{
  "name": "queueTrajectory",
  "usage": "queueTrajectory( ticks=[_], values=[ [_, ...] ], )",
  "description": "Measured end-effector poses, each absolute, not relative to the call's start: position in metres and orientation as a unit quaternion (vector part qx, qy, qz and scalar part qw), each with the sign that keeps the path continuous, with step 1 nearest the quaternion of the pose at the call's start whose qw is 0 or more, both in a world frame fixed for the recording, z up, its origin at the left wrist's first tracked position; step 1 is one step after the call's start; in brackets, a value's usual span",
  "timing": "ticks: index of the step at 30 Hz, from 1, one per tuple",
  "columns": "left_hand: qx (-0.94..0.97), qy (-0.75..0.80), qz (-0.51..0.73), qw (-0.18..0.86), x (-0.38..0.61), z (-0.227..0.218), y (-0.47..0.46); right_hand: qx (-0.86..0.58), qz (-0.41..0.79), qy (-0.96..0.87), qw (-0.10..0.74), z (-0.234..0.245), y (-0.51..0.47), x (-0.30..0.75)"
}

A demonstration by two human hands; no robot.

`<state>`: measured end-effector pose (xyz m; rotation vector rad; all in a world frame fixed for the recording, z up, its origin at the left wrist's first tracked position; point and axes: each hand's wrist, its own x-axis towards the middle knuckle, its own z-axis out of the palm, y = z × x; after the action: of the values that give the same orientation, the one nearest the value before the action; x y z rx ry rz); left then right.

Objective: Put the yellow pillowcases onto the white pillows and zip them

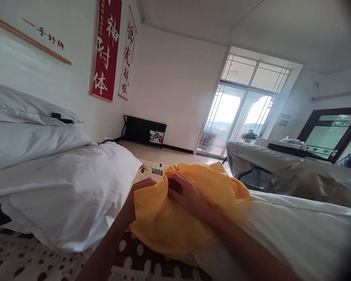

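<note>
A bunched yellow pillowcase [175, 218] is in front of me, covering the near-left end of a long white pillow [286, 218]. My right hand [185, 191] is closed, its curled fingers pinching the gathered edge of the yellow fabric. My left hand [144, 184] grips the left side of the same pillowcase; the cloth hides most of its fingers. Beneath lies a brown and cream patterned bedspread [140, 249] with white dots.
Several white pillows [67, 191] are piled at the left. Right of me stands a plastic-covered table [251, 156] with a potted plant [249, 135] behind it. A folded black frame [143, 130] leans on the back wall. Glass doors [234, 113] let in bright light.
</note>
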<state>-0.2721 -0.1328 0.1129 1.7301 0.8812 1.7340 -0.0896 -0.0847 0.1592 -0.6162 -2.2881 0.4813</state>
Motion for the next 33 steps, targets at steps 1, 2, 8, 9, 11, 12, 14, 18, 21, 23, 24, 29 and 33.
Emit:
queueTrajectory(
  ticks=[1,2,8,9,11,12,14,18,21,23,24,29,33],
  values=[
    [0.660,0.321,0.623,0.271,-0.274,0.114,-0.133,-0.215,0.183,-0.894,0.347,0.158,-0.084,-0.090],
    [0.680,0.317,0.598,0.281,-0.277,0.114,-0.133,-0.192,0.179,-0.903,0.340,0.157,-0.084,-0.090],
    [0.711,0.357,0.490,0.357,-0.292,0.114,-0.135,-0.113,0.129,-0.936,0.309,0.152,-0.087,-0.087],
    [0.714,0.353,0.479,0.369,-0.294,0.114,-0.135,-0.100,0.110,-0.939,0.310,0.152,-0.088,-0.086],
    [0.731,0.323,0.459,0.387,-0.297,0.115,-0.136,-0.080,0.065,-0.943,0.317,0.151,-0.094,-0.086],
    [0.742,0.304,0.453,0.389,-0.298,0.116,-0.136,-0.079,0.040,-0.944,0.319,0.151,-0.098,-0.085],
    [0.765,0.275,0.443,0.378,-0.299,0.117,-0.138,-0.084,-0.002,-0.948,0.309,0.153,-0.106,-0.084],
    [0.761,0.275,0.488,0.326,-0.298,0.121,-0.144,-0.118,0.011,-0.954,0.274,0.160,-0.112,-0.084],
    [0.717,0.249,0.558,0.335,-0.294,0.122,-0.149,-0.199,0.082,-0.932,0.292,0.166,-0.110,-0.087],
    [0.698,0.203,0.582,0.365,-0.291,0.120,-0.149,-0.233,0.159,-0.917,0.282,0.170,-0.107,-0.089],
    [0.695,0.180,0.581,0.383,-0.291,0.118,-0.149,-0.237,0.206,-0.911,0.269,0.172,-0.106,-0.090],
    [0.684,0.160,0.562,0.436,-0.291,0.108,-0.147,-0.205,0.398,-0.874,0.191,0.180,-0.105,-0.092],
    [0.696,0.170,0.569,0.404,-0.292,0.108,-0.142,-0.237,0.372,-0.868,0.228,0.174,-0.108,-0.098]
  ],
)
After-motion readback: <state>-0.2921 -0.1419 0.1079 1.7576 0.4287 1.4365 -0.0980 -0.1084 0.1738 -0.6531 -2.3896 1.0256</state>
